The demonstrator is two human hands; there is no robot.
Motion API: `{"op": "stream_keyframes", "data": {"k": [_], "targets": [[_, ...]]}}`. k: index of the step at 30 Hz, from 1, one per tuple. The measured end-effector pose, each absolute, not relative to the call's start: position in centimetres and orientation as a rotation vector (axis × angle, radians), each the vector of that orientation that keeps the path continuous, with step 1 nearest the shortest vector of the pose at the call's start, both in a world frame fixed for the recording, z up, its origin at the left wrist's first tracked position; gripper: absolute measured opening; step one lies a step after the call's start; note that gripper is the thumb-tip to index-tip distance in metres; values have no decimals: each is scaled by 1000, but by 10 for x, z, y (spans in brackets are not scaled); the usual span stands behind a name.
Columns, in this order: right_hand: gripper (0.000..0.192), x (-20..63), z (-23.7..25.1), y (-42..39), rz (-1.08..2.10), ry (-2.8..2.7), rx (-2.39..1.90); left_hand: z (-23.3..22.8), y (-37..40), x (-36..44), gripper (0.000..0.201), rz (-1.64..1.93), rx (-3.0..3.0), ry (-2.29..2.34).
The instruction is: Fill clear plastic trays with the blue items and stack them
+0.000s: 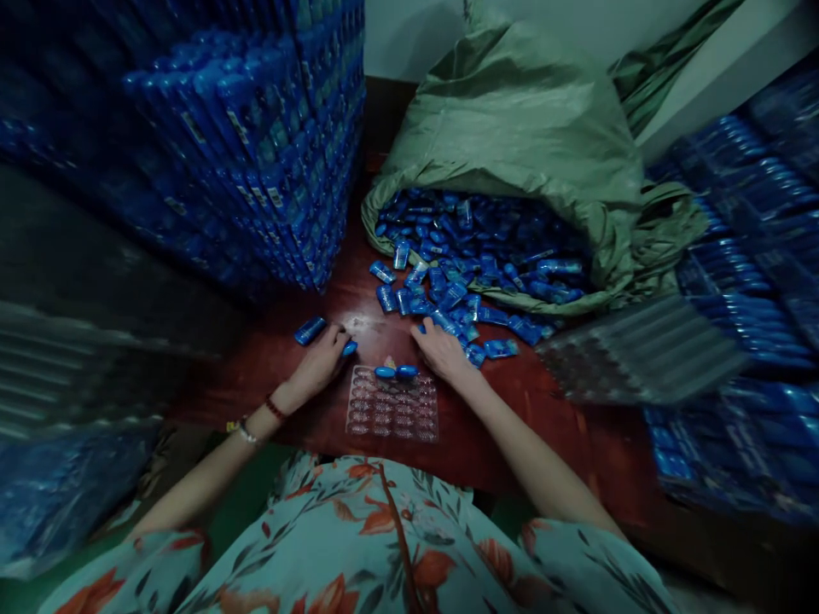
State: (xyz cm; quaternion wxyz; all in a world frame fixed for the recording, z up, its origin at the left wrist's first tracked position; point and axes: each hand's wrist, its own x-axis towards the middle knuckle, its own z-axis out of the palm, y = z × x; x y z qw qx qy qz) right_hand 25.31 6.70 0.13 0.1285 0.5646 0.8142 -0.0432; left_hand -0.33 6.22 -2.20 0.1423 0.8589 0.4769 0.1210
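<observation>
My left hand (323, 356) is closed on a small glossy blue container (349, 348), which pokes out beside the thumb. Another blue container (310, 330) lies just beyond that hand, to its left. At the edge of a loose pile of blue containers (451, 294), my right hand (443, 350) has its fingers bent round one, of which a little blue shows between the fingertips. Between my hands lies a clear plastic tray (392, 418) with rows of moulded hollows. Two blue containers, one left (385, 373) and one right (407, 371), sit at its far edge.
A large green woven sack (512, 111) lies open behind the pile, full of blue containers. Tall stacks of blue packs stand left (256, 153) and right (735, 281). Stacked clear trays (640, 350) lean at the right of the red-brown table (537, 443); more trays (57, 341) stand left.
</observation>
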Motion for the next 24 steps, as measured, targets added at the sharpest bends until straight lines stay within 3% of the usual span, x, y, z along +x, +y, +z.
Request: {"op": "stream_keyframes", "data": {"k": [6,13,17,21,24], "targets": [[42,281,-1,37,-164,2352,1739,-4,-5,-5,22,828,1957,1401],[48,266,1,41,-45,2272,1808,-18,-15,30,41,708,2378,1093],[36,265,6,58,-137,2200,1849,-28,-2,30,44,678,2531,1095],[35,287,15,55,-417,2429,2115,-29,1,21,42,667,2511,1098],[30,303,20,28,-1023,2562,2389,-26,0,17,40,688,2552,1046]]}}
